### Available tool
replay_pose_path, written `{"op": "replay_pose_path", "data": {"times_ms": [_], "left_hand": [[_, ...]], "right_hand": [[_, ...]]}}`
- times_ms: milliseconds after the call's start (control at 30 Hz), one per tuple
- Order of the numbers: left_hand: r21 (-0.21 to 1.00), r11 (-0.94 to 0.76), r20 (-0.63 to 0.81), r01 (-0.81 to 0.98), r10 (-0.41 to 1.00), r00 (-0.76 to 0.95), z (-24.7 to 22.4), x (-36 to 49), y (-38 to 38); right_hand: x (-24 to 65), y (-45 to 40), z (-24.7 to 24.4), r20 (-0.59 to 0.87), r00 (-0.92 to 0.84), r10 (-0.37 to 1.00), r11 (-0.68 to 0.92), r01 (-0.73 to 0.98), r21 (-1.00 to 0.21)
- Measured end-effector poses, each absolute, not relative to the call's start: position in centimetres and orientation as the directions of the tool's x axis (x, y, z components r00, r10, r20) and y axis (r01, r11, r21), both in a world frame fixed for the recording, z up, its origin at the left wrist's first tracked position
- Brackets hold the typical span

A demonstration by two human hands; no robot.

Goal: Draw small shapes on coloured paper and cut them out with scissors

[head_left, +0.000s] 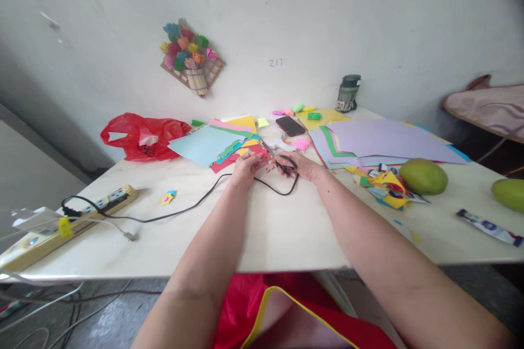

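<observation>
My right hand (301, 166) grips a pair of scissors (287, 162) by the black handles, with the blades pointing away to the upper left. My left hand (248, 166) is closed in a pinch on a piece of red paper (262, 151), close beside the blades. Small red snippets lie on the table between my hands. Just beyond them are a white glue gun (282, 145) with a pink part and a dark phone (290, 126). A black cord (204, 199) runs under my wrists.
Colored sheets (380, 139) are stacked at right, others (204, 144) at left by a red plastic bag (139, 133). A power strip (110, 200) lies front left. Paper scraps (388, 188), a green mango (423, 176), a tube (489, 227) and a bottle (347, 94) are at right.
</observation>
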State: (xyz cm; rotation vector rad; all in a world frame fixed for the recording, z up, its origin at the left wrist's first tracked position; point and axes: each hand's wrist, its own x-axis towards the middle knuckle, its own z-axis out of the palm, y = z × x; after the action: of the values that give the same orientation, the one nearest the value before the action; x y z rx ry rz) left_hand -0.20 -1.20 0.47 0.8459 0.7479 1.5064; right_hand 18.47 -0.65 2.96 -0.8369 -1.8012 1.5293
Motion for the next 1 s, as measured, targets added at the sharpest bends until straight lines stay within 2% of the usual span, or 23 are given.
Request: {"op": "replay_pose_path", "data": {"times_ms": [500,1000], "left_hand": [[0.822,-0.081,0.025,-0.564,0.994,-0.106,1.0,0.8,-1.4],[0.806,-0.086,0.028,-0.585,0.994,-0.108,0.8,0.9,-1.2]], "right_hand": [[17.3,-0.5,2.3,0.059,-0.514,0.856,0.111,0.071,-0.991],[16.6,-0.7,2.0,0.104,-0.483,0.870,0.133,0.025,-0.991]]}}
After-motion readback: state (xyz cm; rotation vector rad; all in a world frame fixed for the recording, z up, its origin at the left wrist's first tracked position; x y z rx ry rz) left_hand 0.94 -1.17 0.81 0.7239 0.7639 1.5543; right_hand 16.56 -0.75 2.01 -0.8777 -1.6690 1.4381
